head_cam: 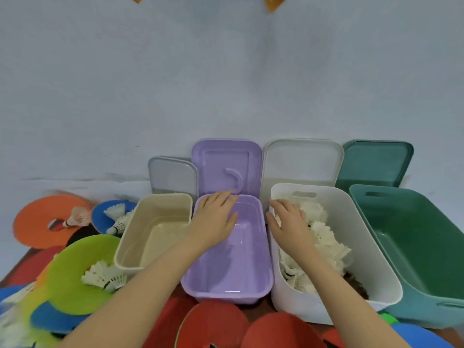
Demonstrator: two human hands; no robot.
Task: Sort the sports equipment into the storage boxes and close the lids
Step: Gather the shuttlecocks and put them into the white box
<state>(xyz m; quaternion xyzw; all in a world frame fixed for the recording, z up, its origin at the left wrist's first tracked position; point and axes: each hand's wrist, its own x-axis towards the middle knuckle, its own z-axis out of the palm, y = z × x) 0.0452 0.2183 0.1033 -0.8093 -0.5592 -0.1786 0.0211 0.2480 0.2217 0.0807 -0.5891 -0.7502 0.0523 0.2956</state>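
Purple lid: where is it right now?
In the head view the purple lid leans upright against the wall just behind the purple box, between the grey lid and white lid.

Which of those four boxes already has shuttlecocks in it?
The white box, second from the right, under the right hand. It holds a heap of white shuttlecocks; the beige, purple and green boxes hold none.

Glossy, smooth lilac plastic storage box [253, 280] reflects light at centre; right of it, a matt white plastic box [361, 237] holds feathery white shuttlecocks [326, 237]. Left of it, a matt lime-green disc [72, 267] looks soft and foam-like.
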